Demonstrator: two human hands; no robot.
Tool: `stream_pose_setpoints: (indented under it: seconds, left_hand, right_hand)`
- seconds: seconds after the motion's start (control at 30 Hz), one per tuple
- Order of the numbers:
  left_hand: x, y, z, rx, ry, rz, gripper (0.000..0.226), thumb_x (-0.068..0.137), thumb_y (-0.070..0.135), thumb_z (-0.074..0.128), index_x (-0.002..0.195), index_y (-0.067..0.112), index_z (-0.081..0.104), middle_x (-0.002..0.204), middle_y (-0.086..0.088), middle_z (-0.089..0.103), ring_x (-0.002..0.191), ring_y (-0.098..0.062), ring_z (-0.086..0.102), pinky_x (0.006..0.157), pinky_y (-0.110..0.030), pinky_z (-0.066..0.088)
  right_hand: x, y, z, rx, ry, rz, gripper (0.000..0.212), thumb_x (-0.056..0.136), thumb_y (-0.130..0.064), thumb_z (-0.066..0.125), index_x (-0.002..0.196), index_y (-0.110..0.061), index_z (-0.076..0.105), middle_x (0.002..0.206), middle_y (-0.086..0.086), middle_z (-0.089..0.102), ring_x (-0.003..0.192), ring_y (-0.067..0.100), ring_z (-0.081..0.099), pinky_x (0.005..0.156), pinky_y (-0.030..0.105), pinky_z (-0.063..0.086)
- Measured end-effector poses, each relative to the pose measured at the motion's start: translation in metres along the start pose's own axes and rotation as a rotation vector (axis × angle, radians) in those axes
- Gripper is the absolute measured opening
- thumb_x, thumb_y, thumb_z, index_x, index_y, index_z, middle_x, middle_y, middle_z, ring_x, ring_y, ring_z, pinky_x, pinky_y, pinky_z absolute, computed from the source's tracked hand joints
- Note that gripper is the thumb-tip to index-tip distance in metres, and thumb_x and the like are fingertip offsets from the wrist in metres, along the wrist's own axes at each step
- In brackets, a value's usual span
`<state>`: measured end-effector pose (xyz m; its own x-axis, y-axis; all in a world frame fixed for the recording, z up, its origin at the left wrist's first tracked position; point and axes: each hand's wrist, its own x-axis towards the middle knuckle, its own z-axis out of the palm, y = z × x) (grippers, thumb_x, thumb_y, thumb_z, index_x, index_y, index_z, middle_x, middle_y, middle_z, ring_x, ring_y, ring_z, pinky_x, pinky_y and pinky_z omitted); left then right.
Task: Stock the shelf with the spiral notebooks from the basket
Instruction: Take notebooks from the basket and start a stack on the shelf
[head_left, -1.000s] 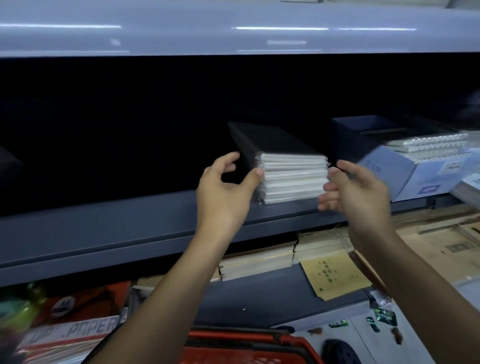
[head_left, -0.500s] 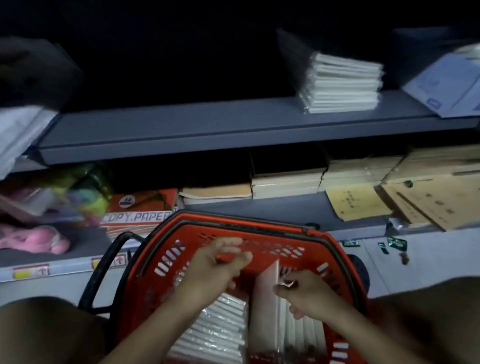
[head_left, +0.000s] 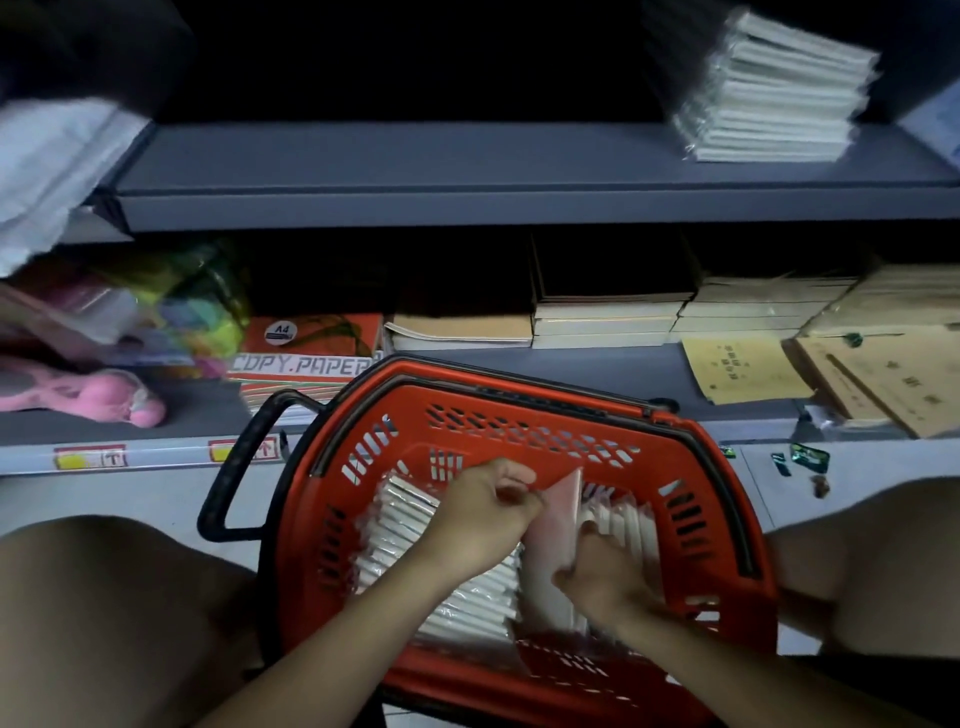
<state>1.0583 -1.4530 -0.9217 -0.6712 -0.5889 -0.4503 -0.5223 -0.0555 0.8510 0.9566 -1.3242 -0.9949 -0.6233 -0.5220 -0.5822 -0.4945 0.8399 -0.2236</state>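
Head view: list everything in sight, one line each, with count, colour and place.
red plastic shopping basket: one, black handle, on the floor below the shelves.
wrapped spiral notebooks in the basket: several, white edges, exact count unclear.
stack of wrapped spiral notebooks: one stack, white edges, grey upper shelf, right.
orange copy paper reams: a small pile, lower shelf.
tan and cream notebook stacks: several, lower shelf, centre and right.
yellow paper booklet: one, lower shelf, right.
pink plush item: one, lower shelf, left.
left hand: grip on a notebook in the basket.
right hand: grip on the same bundle.
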Motion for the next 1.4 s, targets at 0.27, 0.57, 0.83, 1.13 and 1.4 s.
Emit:
stream_pose_setpoints:
  seconds: [0.27,0.57,0.83,1.13,1.4]
  left_hand:
    - [0.007,-0.011,0.0,0.062,-0.059,-0.075,0.022,0.09,0.022,0.067,0.111,0.017,0.067,0.11,0.0,0.07,0.099,-0.02,0.07,0.087,-0.029,0.054]
    - [0.003,-0.014,-0.003,-0.017,-0.088,-0.117,0.013,0.089,0.013,0.067,0.09,0.026,0.066,0.103,-0.002,0.071,0.079,-0.014,0.065,0.091,-0.038,0.057]
    - [-0.057,0.052,-0.01,-0.313,-0.173,0.243,0.056,0.092,0.008,0.067,0.132,0.041,0.046,0.113,0.004,0.072,0.104,-0.019,0.071,0.087,-0.037,0.06]
    - [-0.046,0.137,0.008,-0.675,-0.067,0.412,0.045,0.097,0.001,0.051,0.139,0.017,0.052,0.123,-0.002,0.071,0.114,-0.022,0.067,0.092,-0.044,0.054]
    - [-0.04,0.16,-0.001,-0.674,-0.393,0.513,0.055,0.096,0.016,0.053,0.148,0.031,0.04,0.145,0.005,0.056,0.133,-0.024,0.055,0.102,-0.055,0.049]
  right_hand:
    - [0.006,0.002,-0.001,0.139,-0.04,0.095,0.022,0.078,-0.03,0.058,0.093,-0.014,0.064,0.096,0.006,0.072,0.092,0.024,0.07,0.07,0.025,0.052]
    - [-0.044,0.018,-0.088,0.44,0.094,-0.062,0.004,0.089,-0.016,0.065,0.087,-0.017,0.062,0.09,0.003,0.07,0.088,0.022,0.065,0.075,0.031,0.046]
    - [-0.144,0.048,-0.175,1.254,0.161,-0.022,0.01,0.094,-0.014,0.062,0.093,-0.021,0.07,0.093,0.011,0.073,0.089,0.028,0.068,0.06,0.043,0.061]
    - [-0.141,0.037,-0.212,1.339,0.423,-0.262,0.021,0.095,-0.035,0.059,0.111,-0.04,0.07,0.103,-0.01,0.074,0.089,0.025,0.072,0.074,0.047,0.059]
    - [-0.145,0.042,-0.229,1.362,0.503,-0.429,0.031,0.089,-0.017,0.059,0.116,-0.025,0.071,0.09,0.018,0.073,0.055,0.037,0.057,0.049,0.04,0.05]
